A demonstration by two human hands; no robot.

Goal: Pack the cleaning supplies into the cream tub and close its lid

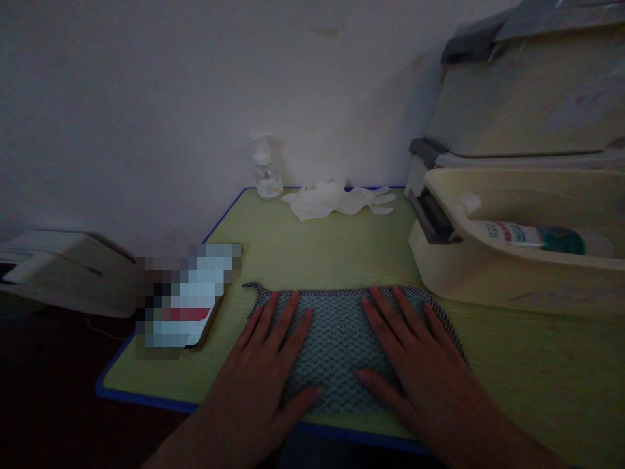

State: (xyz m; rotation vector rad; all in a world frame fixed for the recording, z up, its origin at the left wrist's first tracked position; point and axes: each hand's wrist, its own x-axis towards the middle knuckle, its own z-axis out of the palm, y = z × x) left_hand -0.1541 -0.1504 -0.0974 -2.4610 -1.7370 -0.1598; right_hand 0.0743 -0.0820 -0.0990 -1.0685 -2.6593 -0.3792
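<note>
A blue-green textured cloth [336, 348] with a dark checked edging lies flat near the table's front edge. A small loop or tail of the edging sticks out at its far left corner. My left hand [266, 371] rests palm down on the left part of the cloth, fingers spread. On the right part lies my right hand [420, 365], also palm down with its fingers apart. Neither hand grips anything. The cloth's near corners are partly hidden under my hands and wrists.
Left on the light green table [322, 254] lies a lit phone [200, 299], its screen blurred. At the back stand a pump bottle [267, 176] and crumpled white gloves [336, 198]. An open cream bin [488, 280] holding a bottle [561, 240] sits to the right.
</note>
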